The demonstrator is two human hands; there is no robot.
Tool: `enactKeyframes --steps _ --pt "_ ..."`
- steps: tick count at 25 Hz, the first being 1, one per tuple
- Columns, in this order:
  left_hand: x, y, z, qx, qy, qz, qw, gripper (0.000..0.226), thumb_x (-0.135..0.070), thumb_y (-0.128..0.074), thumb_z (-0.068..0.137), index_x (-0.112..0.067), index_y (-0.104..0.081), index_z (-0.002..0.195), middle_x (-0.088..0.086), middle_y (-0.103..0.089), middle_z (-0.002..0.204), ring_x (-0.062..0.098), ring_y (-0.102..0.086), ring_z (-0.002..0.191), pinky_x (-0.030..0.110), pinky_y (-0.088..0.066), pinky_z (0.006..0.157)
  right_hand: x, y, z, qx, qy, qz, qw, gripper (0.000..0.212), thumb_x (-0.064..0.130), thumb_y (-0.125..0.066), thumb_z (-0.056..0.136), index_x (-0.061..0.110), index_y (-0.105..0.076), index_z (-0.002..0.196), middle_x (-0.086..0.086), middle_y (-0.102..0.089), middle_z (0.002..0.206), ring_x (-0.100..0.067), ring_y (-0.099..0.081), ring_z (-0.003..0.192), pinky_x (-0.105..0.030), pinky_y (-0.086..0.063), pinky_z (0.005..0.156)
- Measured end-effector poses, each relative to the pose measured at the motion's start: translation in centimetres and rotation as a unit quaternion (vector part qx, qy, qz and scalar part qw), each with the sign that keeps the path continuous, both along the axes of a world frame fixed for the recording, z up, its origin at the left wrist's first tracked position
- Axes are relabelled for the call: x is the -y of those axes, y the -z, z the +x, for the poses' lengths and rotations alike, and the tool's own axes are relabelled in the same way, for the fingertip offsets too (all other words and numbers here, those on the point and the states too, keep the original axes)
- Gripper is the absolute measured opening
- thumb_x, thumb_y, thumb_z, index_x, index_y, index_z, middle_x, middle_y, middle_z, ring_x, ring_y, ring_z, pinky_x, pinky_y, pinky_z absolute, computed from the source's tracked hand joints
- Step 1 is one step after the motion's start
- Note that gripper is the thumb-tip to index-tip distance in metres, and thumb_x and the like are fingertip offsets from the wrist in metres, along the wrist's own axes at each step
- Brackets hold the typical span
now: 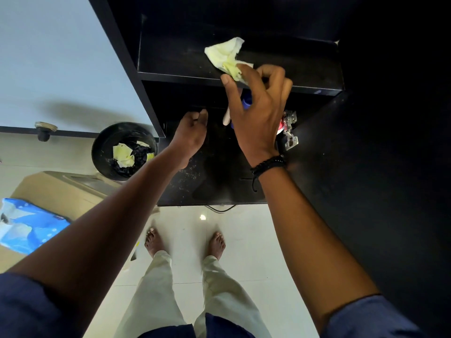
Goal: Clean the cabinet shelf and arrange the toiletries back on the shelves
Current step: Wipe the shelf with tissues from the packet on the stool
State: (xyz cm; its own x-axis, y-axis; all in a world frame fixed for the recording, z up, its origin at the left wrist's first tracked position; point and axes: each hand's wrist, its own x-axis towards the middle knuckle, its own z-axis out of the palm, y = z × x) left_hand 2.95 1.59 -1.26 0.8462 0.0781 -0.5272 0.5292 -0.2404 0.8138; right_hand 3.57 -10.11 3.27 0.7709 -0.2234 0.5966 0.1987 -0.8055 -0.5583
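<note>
Short dark-blue sleeves (pixel 26 311) cover both upper arms, leaving the forearms bare. A black beaded bracelet (pixel 268 164) with a loose cord end circles the right wrist. Pale cream trousers (pixel 158 289) reach the ankles above bare feet (pixel 153 242).

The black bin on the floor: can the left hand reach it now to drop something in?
Probably yes. The left hand is at the lower shelf's edge; the black bin stands open just left of it, with nothing between them.
</note>
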Motion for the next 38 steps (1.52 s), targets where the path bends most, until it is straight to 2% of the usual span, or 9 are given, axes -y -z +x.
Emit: enactKeyframes --steps 4,7,10,12,14,18,23,32,38 --pt "-1.2 0.9 -0.6 -0.001 -0.007 -0.013 1.0 0.041 -0.044 -0.033 0.101 -0.016 -0.053 0.123 -0.01 -0.05 0.087 0.01 -0.047 0.092 0.03 -0.034 0.083 -0.4 0.3 -1.7 0.032 0.001 0.022 0.999 0.015 0.02 -0.07 0.085 0.006 -0.072 0.092 -0.011 -0.06 0.091 -0.02 -0.05 0.085 -0.022 -0.043 0.072" --pt "-2.2 1.8 -1.2 0.007 -0.02 -0.017 1.0 0.043 -0.041 -0.034 0.101 -0.006 -0.057 0.111 0.0 -0.056 0.08 0.013 -0.054 0.078 0.032 -0.041 0.073 -1.2 2.4 -4.6 0.003 -0.058 0.007 0.998 0.014 0.014 -0.068 0.086 0.004 -0.07 0.095 -0.015 -0.058 0.092 -0.023 -0.052 0.088 -0.028 -0.044 0.074" --pt "-3.5 3.2 -3.0 0.015 0.001 0.036 0.999 0.035 -0.029 -0.036 0.101 -0.003 -0.057 0.109 0.001 -0.052 0.074 0.013 -0.05 0.069 0.028 -0.038 0.062 -1.3 7.3 -6.9 -0.117 -0.091 -0.051 0.988 0.017 0.02 -0.065 0.089 0.007 -0.068 0.099 -0.014 -0.057 0.097 -0.026 -0.053 0.089 -0.032 -0.047 0.075" --pt "-4.3 4.3 -4.4 0.011 0.02 0.06 0.998 0.03 -0.025 -0.036 0.1 -0.003 -0.057 0.101 -0.004 -0.046 0.069 0.011 -0.044 0.063 0.025 -0.034 0.055 -1.1 10.8 -7.7 -0.262 -0.109 -0.162 0.945 0.028 0.031 -0.062 0.09 0.009 -0.065 0.106 -0.014 -0.057 0.106 -0.031 -0.053 0.094 -0.04 -0.05 0.077" --pt "-5.0 5.4 -5.7 -0.002 0.027 0.072 0.997 0.022 -0.023 -0.038 0.1 -0.013 -0.057 0.106 0.0 -0.058 0.089 0.013 -0.051 0.08 0.026 -0.04 0.064 -1.1 13.0 -8.6 -0.35 -0.117 -0.212 0.905 0.038 0.038 -0.058 0.091 0.009 -0.06 0.114 -0.015 -0.055 0.117 -0.032 -0.052 0.102 -0.042 -0.051 0.082" --pt "-6.1 7.1 -7.2 -0.016 0.037 0.098 0.994 0.033 -0.024 -0.041 0.1 -0.009 -0.05 0.128 0.007 -0.056 0.127 0.013 -0.049 0.107 0.028 -0.038 0.087 -2.2 14.3 -8.6 -0.327 -0.173 -0.176 0.912 0.04 0.022 -0.052 0.095 0.003 -0.05 0.131 -0.017 -0.048 0.138 -0.032 -0.046 0.126 -0.038 -0.043 0.103" --pt "-7.2 7.8 -7.0 -0.022 0.047 0.092 0.994 0.036 -0.026 -0.044 0.099 -0.011 -0.047 0.132 0.007 -0.055 0.133 0.018 -0.051 0.118 0.029 -0.039 0.093 -3.1 15.7 -7.1 -0.389 -0.201 -0.18 0.881 0.049 0.013 -0.042 0.098 0.003 -0.031 0.145 -0.018 -0.038 0.148 -0.029 -0.037 0.136 -0.034 -0.032 0.113" --pt "-9.8 8.4 -7.3 -0.047 0.024 0.084 0.995 0.038 -0.03 -0.044 0.1 -0.013 -0.045 0.133 0.007 -0.052 0.135 0.018 -0.049 0.117 0.032 -0.04 0.092 -4.5 15.8 1.2 -0.362 -0.188 -0.249 0.878 0.042 0.012 -0.043 0.086 0.002 -0.053 0.126 -0.019 -0.054 0.126 -0.036 -0.053 0.112 -0.043 -0.045 0.097" --pt "-11.0 9.0 -8.6 -0.067 0.011 0.08 0.994 0.041 -0.029 -0.043 0.1 -0.013 -0.041 0.138 0.008 -0.045 0.144 0.024 -0.045 0.129 0.044 -0.041 0.105 -5.9 16.5 5.5 -0.389 -0.167 -0.295 0.856 0.056 0.013 -0.047 0.081 0.004 -0.044 0.135 -0.02 -0.046 0.133 -0.038 -0.047 0.116 -0.042 -0.04 0.1"
